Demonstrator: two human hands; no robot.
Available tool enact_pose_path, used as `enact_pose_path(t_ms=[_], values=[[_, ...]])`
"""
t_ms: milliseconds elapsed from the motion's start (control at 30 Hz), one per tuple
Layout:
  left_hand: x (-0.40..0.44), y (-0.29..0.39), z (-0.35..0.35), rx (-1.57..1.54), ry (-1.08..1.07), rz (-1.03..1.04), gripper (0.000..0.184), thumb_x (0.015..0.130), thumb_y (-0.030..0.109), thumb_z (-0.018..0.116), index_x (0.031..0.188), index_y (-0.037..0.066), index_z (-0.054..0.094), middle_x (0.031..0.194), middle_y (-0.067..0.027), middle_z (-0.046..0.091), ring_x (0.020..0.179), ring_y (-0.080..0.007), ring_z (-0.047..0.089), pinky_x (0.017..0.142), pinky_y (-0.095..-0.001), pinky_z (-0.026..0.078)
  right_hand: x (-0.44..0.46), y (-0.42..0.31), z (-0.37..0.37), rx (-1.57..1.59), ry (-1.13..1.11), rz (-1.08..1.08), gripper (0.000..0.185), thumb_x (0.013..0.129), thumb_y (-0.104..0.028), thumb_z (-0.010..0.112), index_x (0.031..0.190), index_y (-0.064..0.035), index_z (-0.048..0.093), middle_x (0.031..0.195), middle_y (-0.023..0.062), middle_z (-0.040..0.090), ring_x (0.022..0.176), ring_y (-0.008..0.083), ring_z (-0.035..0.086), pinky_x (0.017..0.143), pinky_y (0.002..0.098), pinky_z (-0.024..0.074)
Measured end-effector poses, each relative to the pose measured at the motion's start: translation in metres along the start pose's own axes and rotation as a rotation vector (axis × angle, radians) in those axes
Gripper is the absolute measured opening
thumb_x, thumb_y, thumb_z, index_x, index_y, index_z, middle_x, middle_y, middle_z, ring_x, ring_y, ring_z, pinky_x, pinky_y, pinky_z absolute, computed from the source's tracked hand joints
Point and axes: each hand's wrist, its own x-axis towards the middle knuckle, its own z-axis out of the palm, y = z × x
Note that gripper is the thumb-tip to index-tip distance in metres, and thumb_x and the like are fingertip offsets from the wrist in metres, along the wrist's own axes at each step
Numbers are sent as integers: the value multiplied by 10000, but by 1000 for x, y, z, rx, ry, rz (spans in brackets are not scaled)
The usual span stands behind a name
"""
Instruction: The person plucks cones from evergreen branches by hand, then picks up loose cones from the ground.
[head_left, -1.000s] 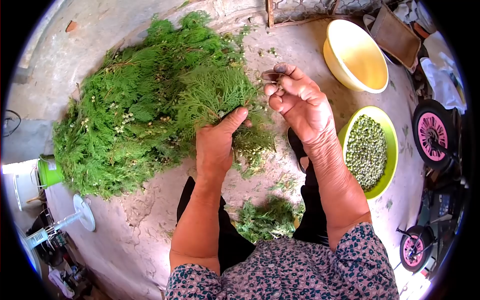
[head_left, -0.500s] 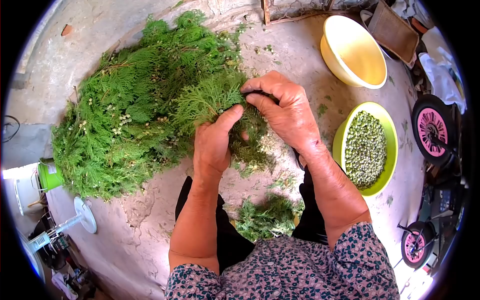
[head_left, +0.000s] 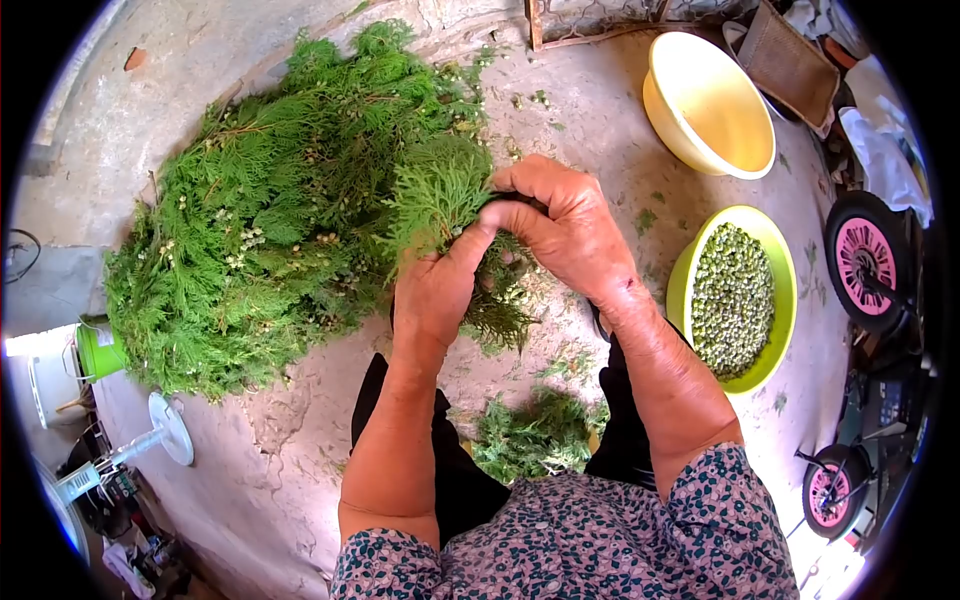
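My left hand [head_left: 434, 305] is closed around a leafy evergreen sprig [head_left: 440, 190], its flat, scaly foliage fanning out above the thumb. Close beside it, my right hand [head_left: 578, 238] is pinched, thumb and forefinger meeting at the sprig's right side near my left thumb. Whatever sits between those right fingertips is too small or hidden to name. More of the foliage hangs below, between the two hands. Behind and to the left lies a big heap of evergreen branches [head_left: 260, 200], with pale green cones showing among the leaves.
A lime-green bowl [head_left: 785, 270] full of small green cones [head_left: 733, 300] stands at the right. Beyond it is a yellow basin [head_left: 710, 100]. Stripped-looking greenery [head_left: 535, 430] lies on the floor between my legs. Pink-rimmed wheels [head_left: 866, 260] line the right edge; a green bucket [head_left: 100, 350] stands left.
The sprig has turned more upright and shifted slightly right in my left hand. My left thumb has moved up against the right fingertips; the right hand has shifted slightly downward.
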Motion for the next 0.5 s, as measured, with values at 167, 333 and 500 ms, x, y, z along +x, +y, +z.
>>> enact_pose_path(t_ms=[167,333,500], values=[[-6,5,0,71,52,-16,154,800,114,578,917,14,580,782,-29,589,574,-119,524,456,-226,376,1,8,-2,170,-87,23,115,779,-67,631,847,22,602,711,51,559,513,85,503,454,220,406],[-9,14,-3,-135,21,-99,161,774,116,595,888,3,585,737,-35,579,521,-109,491,415,-224,332,-1,-1,-9,597,-193,414,114,829,-120,599,856,-9,600,701,1,530,514,61,448,435,198,345],[-5,13,-4,-198,27,-94,181,753,139,618,901,38,594,721,-11,582,527,-101,510,426,-219,369,-2,1,-8,1004,-115,556,176,861,-152,566,962,-8,575,719,3,522,489,67,399,417,197,290]])
